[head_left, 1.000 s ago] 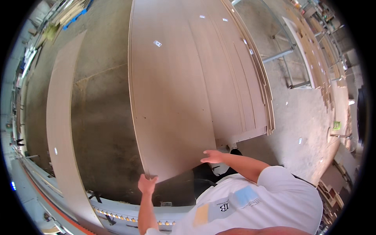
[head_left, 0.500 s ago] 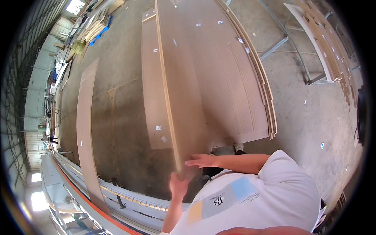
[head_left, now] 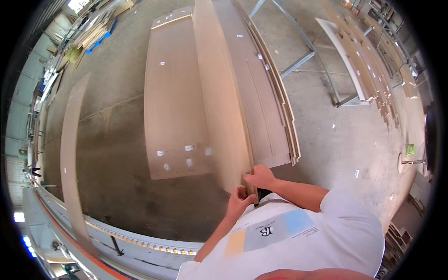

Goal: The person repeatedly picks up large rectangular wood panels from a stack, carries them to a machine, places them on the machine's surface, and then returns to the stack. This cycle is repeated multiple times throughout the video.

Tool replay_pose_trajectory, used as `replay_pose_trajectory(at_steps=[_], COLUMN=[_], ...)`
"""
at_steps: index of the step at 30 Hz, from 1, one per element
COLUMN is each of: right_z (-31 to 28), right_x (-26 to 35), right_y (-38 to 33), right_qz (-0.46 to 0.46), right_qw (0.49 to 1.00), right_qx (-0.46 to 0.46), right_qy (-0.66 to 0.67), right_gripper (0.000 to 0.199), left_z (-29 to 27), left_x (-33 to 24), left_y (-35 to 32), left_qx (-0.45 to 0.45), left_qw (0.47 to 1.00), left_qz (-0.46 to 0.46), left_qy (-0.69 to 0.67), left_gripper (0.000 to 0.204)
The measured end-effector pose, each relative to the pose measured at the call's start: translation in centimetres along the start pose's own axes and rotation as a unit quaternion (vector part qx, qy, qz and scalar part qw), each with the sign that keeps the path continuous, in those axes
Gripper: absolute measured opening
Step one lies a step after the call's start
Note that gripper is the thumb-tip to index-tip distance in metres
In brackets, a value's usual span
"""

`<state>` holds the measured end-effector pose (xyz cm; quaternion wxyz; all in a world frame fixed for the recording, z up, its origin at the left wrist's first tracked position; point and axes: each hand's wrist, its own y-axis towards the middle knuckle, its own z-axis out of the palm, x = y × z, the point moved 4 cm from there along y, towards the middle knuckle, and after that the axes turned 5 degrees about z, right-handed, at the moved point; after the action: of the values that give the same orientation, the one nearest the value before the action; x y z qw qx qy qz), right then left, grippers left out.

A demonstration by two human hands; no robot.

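A long brown wooden panel (head_left: 221, 98) stands tilted on edge, running away from my body over a stack of similar boards. My left hand (head_left: 239, 200) is closed round its near lower corner. Just to the right, my right hand (head_left: 261, 177) grips the panel's near end at the upper edge, thumb over the board. Under and left of it lies a wide flat panel (head_left: 177, 102) with several small white labels near its closer end. To the right, grooved panels (head_left: 261, 107) lie stacked; the held panel partly covers them.
A narrow board (head_left: 72, 140) leans at the left onto a long machine (head_left: 144, 233) with an orange strip. Metal frames (head_left: 298, 63) stand on the right beside another pile of boards (head_left: 368, 70). More boards lie on a blue pallet (head_left: 100, 42) at far left.
The held panel has swung rightward and tipped, showing its broad left face. My right hand has closed on its end; before, its fingers were spread. More of the labelled panel below is visible.
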<state>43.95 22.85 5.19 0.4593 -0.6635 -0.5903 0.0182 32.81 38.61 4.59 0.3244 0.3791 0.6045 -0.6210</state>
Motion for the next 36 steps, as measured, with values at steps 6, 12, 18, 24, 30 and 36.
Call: replay_pose_trajectory(at_steps=[6,12,18,24,30,36], right_z=[-2.7,-0.9,-2.1,-5.4,-12.6,-19.5], right_x=[-6.4,-14.2,-17.8,-20.9,-23.0,-21.6], right_y=[-0.5,3.1,4.5,5.1,10.6,17.7], right_qz=[0.06,0.095,0.078,0.071,0.057,0.007], right_qw=[0.969,0.925,0.876,0.855,0.918,0.937], right_qx=[0.032,0.1,0.186,0.313,0.233,0.166], right_qy=[0.238,0.355,0.438,0.408,0.316,0.306], right_gripper=[0.034,0.041,0.041,0.049,0.063,0.057], left_z=[2.7,6.7,10.0,14.0,17.8,21.5], left_x=[17.9,12.4,7.8,5.5,4.9,3.6], left_y=[2.7,4.7,3.5,3.2,0.5,-6.9], left_qx=[0.076,-0.115,-0.262,-0.368,-0.45,-0.512], left_qw=[0.852,0.891,0.797,0.778,0.765,0.753], left_qz=[-0.222,-0.098,-0.009,-0.036,-0.029,-0.037], left_qy=[-0.468,-0.429,-0.543,-0.508,-0.46,-0.413], left_gripper=[0.045,0.048,0.033,0.024,0.018,0.017])
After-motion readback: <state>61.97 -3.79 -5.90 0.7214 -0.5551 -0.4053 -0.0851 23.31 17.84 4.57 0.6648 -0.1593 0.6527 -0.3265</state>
